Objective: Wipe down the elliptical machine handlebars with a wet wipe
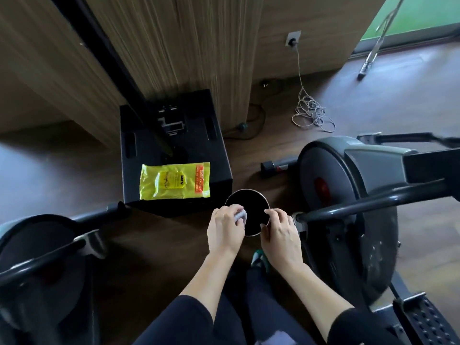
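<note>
Elliptical machine (331,185) fills the right of the scene, its dark curved handlebar (373,202) reaching left toward a person standing over a small round bin (246,191) on the floor. Farther off to the left, a yellow pack of wipes (175,181) lies on a black box (174,145). The person's left hand (225,227) grips a scrunched white wet wipe (241,216) above the bin's mouth. The right hand (281,232) hovers just beside it with fingers curled; whether it holds anything cannot be told. The wipe looks light, limp and damp, and is probably best spread across the palm and wrapped round the bar, a stiff, smooth tube unlikely to give.
</note>
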